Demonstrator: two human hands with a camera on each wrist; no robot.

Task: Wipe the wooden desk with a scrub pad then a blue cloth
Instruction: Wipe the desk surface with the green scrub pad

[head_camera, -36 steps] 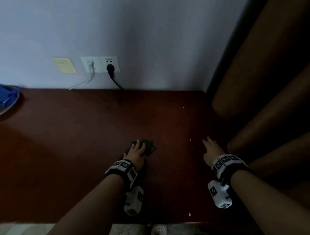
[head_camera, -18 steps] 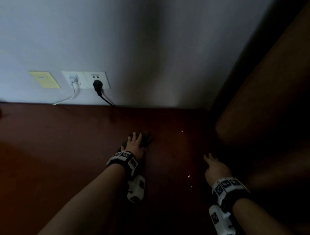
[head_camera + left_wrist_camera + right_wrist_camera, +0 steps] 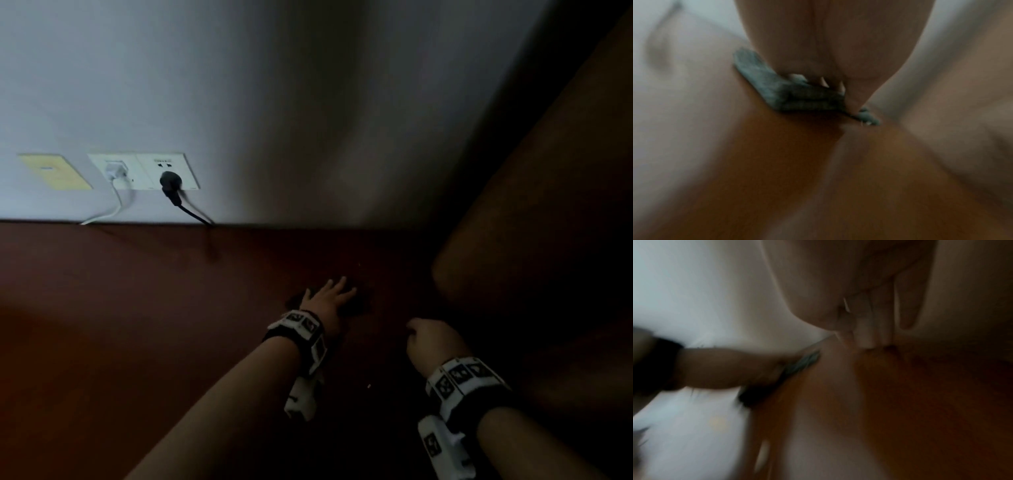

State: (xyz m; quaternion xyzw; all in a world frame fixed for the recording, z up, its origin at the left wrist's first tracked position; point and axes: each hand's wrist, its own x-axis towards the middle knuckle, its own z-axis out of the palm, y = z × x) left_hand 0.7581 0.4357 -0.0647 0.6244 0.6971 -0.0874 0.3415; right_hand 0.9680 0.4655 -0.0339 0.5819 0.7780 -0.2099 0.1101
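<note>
The dark green scrub pad (image 3: 360,303) lies on the dark wooden desk (image 3: 137,325), near its far right part. My left hand (image 3: 329,297) presses flat on the pad with straight, spread fingers. In the left wrist view the pad (image 3: 764,84) sticks out to the left from under the palm. My right hand (image 3: 432,340) rests on the desk just right of the left hand, fingers loosely bent and holding nothing. The right wrist view is blurred and shows the left hand (image 3: 731,368) on the pad (image 3: 804,361). No blue cloth is in view.
A white wall rises behind the desk with double sockets (image 3: 144,171), a black plug (image 3: 169,183), a white plug (image 3: 114,169) and a yellow plate (image 3: 54,171). Both cables drop behind the desk's back edge. A brown curtain (image 3: 548,205) hangs along the right side.
My left hand has pushed the pad away from me and to the right, toward the wall. The right hand has curled its fingers slightly. The blue item at the far left has left the view.
</note>
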